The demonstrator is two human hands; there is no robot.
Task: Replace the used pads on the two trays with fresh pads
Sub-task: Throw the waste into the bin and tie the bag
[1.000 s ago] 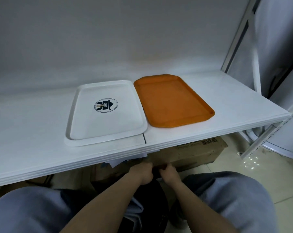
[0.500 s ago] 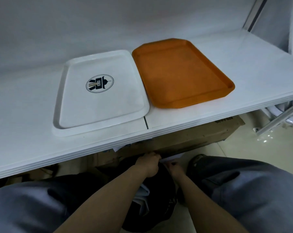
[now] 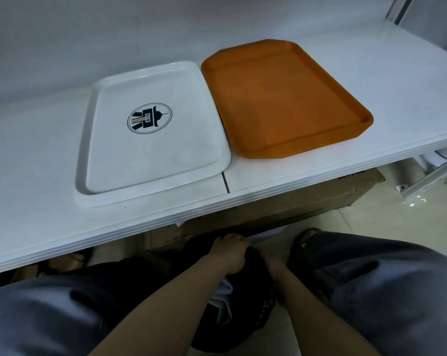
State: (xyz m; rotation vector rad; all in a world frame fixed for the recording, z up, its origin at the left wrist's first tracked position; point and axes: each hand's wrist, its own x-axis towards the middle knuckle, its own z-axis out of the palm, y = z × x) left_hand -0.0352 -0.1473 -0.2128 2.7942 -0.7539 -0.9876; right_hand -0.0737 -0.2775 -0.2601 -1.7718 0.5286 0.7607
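Both trays sat side by side on the white shelf (image 3: 37,160), edges just about touching: the white tray (image 3: 150,155) with its round dark logo on the left, the orange tray (image 3: 284,98) on the right, and neither had a pad on it that could be seen. The pads themselves seemed to be down below the shelf, where white sheets (image 3: 223,301) poked out of a black bag (image 3: 258,286) between the person's knees, with a cardboard box (image 3: 294,214) behind it under the shelf. The likely trouble from here was mixing things up: if that bag held the used sheets, pulling one back out would put a dirty pad on a clean tray, and the dim space under the shelf made it hard to tell fresh from used. A thin sheet could also crease or tear if tugged through the bag's mouth, or drag the bag over. The left hand (image 3: 230,255) was curled in a fist at the top of the bag, apparently gripping its dark rim. The right hand (image 3: 271,263) reached down into the bag beside it; its fingers were hidden, so whether it was holding anything could not be told
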